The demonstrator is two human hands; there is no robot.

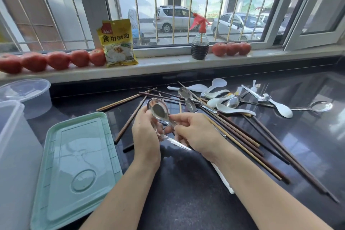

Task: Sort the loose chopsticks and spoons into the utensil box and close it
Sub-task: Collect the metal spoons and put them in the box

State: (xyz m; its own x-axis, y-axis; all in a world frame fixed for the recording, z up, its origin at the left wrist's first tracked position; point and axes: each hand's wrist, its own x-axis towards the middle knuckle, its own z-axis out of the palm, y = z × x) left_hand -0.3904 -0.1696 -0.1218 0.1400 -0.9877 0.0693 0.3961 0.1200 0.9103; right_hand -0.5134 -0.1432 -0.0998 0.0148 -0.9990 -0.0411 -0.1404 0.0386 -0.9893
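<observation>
Both my left hand [146,132] and right hand [194,132] pinch a steel spoon [159,113] just right of the green lid [78,162]. The loose chopsticks [242,136] and spoons [224,99] lie farther right on the worktop [186,192]. That shiny handle looks slippery; if my fingers loosen, I reckon it drops among the chopsticks and scatters them.

a dark, glossy stone counter [186,183] carries a mint-green lid [78,166] lying flat at the left, beside a clear plastic box [15,155] and a round clear tub [28,95]. loose wooden chopsticks [242,136] fan across the middle and right, tangled with white ceramic spoons [235,111] and steel spoons [317,107] (some overlapping).
</observation>
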